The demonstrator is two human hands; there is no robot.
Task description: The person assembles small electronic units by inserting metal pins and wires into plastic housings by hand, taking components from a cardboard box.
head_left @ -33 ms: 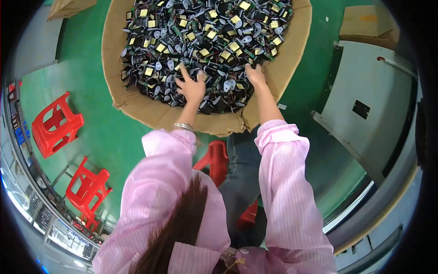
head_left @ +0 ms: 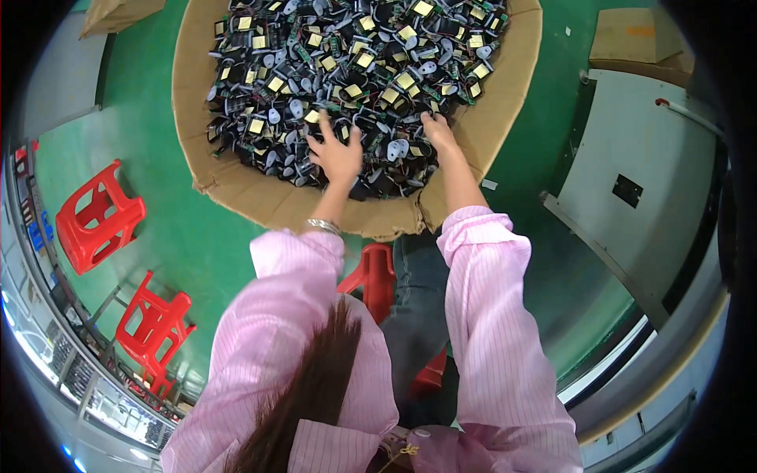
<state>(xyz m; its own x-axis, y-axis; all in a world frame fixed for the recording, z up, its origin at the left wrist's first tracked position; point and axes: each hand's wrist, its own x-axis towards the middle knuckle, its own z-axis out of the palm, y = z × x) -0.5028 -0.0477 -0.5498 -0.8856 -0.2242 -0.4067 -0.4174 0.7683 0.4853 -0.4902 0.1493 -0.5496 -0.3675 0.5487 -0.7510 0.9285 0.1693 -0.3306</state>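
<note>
Both forearms stretch from six o'clock, sleeves rolled to the elbows; the left hand (head_left: 339,158) reaches in at eleven o'clock with its fingers spread, the right hand (head_left: 440,132) at one o'clock, fingers forward beside the cardboard wall. At twelve o'clock, the large box (head_left: 505,102) holds the heap of small electronic parts (head_left: 355,59): black bodies, pale yellow squares, grey rounded discs, green boards and thin wires, tangled together. The left hand's grip is wide, over the near parts; whether the right, loosely curled, holds one I cannot tell.
</note>
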